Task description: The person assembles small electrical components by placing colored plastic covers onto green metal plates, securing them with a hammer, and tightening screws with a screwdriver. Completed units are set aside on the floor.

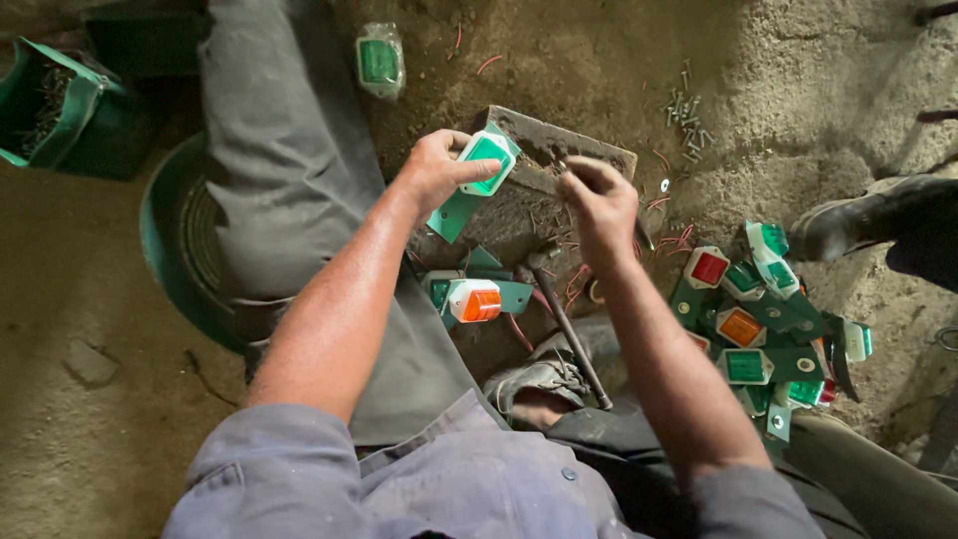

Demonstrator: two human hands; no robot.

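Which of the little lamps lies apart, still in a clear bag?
The green lamp at the top, wrapped in plastic, far from the pile and both hands.

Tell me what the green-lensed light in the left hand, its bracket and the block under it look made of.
Green-lensed light: seemingly moulded plastic, a glossy translucent green lens in a white rim. Its bracket: probably sheet metal painted green, flat and thin with a matte coat. Block: likely steel, dull grey, rough and pitted, though grime leaves it open. The left hand grips the light.
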